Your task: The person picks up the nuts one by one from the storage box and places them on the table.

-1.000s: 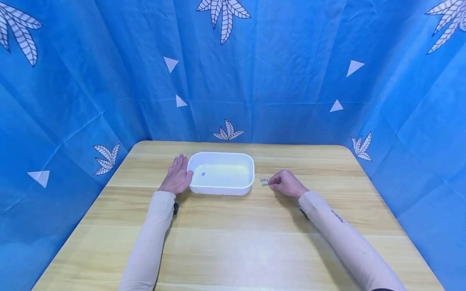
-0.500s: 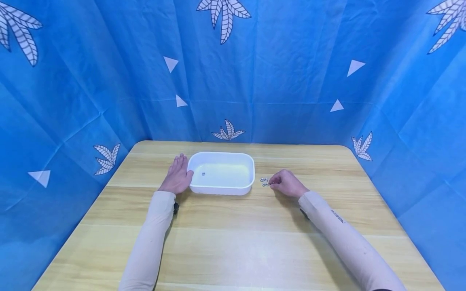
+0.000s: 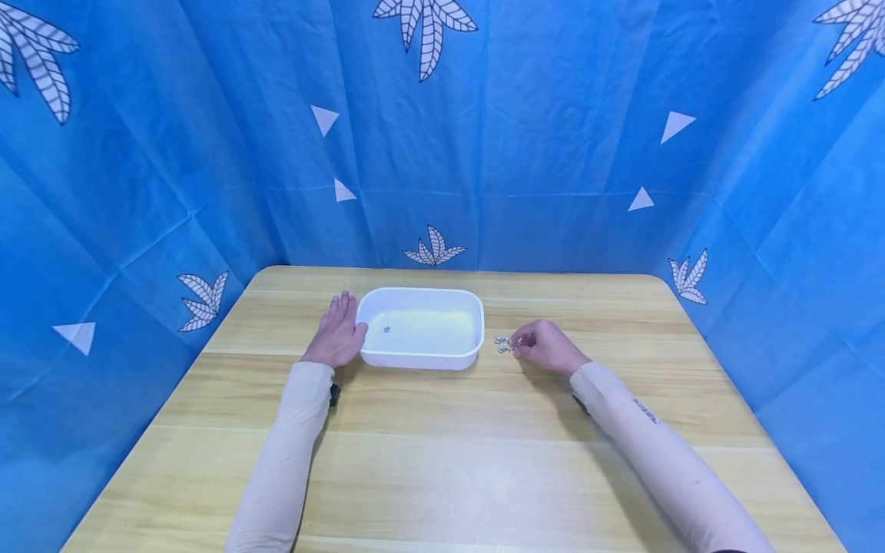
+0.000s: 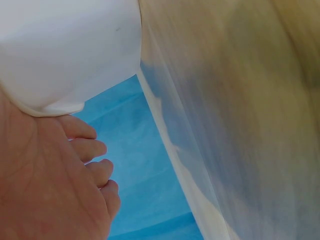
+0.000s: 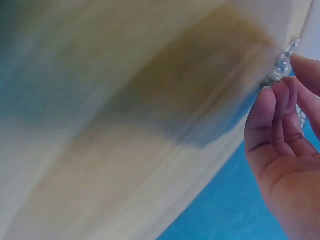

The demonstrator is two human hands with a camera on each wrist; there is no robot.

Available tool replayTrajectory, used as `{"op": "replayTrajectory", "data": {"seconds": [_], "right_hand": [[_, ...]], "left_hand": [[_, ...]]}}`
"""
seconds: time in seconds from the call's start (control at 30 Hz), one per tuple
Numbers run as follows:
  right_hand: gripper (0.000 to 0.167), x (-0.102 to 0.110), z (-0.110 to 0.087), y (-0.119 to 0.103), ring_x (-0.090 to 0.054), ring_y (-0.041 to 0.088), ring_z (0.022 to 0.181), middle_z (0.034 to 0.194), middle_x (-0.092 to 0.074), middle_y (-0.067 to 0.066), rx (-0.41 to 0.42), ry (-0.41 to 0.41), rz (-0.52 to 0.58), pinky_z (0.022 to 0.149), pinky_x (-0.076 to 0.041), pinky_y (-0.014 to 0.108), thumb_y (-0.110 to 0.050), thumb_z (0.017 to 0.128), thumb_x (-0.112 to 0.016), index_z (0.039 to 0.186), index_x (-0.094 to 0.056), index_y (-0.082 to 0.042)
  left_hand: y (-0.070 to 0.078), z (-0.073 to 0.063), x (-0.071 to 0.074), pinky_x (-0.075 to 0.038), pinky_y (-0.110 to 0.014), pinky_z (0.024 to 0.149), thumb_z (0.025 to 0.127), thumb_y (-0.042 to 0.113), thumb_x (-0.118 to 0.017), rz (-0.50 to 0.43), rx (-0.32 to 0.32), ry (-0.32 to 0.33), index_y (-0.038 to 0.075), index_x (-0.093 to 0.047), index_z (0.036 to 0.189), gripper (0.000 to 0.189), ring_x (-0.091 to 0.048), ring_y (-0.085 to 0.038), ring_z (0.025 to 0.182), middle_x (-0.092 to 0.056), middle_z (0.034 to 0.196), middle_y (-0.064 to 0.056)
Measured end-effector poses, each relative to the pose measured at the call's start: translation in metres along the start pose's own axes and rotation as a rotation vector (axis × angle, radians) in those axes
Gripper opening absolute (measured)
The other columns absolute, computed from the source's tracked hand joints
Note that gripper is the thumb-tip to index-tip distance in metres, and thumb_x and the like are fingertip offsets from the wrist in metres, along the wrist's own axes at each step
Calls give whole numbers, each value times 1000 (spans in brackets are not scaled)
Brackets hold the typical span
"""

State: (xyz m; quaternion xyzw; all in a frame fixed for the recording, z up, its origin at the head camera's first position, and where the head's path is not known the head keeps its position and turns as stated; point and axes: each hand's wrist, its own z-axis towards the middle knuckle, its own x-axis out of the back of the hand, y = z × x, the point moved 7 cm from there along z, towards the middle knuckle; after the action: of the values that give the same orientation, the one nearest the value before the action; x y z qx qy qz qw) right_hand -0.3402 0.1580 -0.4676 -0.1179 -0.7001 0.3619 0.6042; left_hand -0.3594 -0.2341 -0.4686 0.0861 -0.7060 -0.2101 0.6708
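A white plastic basin (image 3: 422, 360) stands on the table, with one small shiny piece (image 3: 386, 329) inside near its left end. My left hand (image 3: 336, 332) lies flat against the basin's left end, fingers extended and thumb at the rim. To the right of the basin, several small, clear, glittering pieces (image 3: 502, 345) sit close together; they look like glass beads or gems. My right hand (image 3: 544, 346) is over the right side of this cluster. In the right wrist view, its bent fingers (image 5: 261, 112) and thumb stand apart, with glittering pieces (image 5: 282, 62) showing beyond the gap.
The light wooden table (image 3: 442, 461) extends in front of the basin and to both sides. Blue curtains (image 3: 553, 153) with white leaf and triangle prints hang behind the table and along its left and right sides.
My right fingers have parted slightly from the thumb, and more of the glittering pieces show between them. The left hand and the basin keep their places.
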Motion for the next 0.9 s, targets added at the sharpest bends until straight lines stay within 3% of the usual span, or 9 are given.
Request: {"op": "replayTrajectory", "data": {"seconds": [0.13, 0.43, 0.7, 0.9], "right_hand": [[27, 9, 3, -7, -65, 18, 83, 96, -75, 11, -31, 39, 28, 76, -57, 30, -6, 95, -67, 119, -74, 2], [21, 31, 17, -44, -68, 20, 84, 102, -78, 17, 43, 136, 5, 79, -58, 33, -10, 98, -66, 113, -76, 1], [22, 20, 37, -81, -67, 20, 83, 102, -78, 16, 109, 134, 31, 77, -58, 32, -10, 99, -65, 113, -77, 1], [21, 2, 50, -109, -67, 20, 84, 101, -77, 13, 146, 89, 40, 77, -59, 30, -10, 100, -63, 112, -78, -1]], "left_hand": [[1, 0, 0, 0, -59, 132, 107, 35, -20, -6, 0, -5, -7, 0, 162, 72, 9, -45, 161, 8, 173, -25], [2, -1, 1, 0, -59, 132, 107, 36, -20, -4, 2, -13, -8, 1, 162, 73, 10, -44, 161, 8, 173, -25], [3, -1, 2, 1, -58, 132, 108, 35, -21, -7, 8, -19, -7, 2, 162, 73, 11, -44, 161, 8, 173, -26], [4, 0, 1, 1, -58, 132, 108, 33, -24, -13, 9, -21, -7, 1, 162, 72, 11, -43, 161, 9, 173, -25]]}}
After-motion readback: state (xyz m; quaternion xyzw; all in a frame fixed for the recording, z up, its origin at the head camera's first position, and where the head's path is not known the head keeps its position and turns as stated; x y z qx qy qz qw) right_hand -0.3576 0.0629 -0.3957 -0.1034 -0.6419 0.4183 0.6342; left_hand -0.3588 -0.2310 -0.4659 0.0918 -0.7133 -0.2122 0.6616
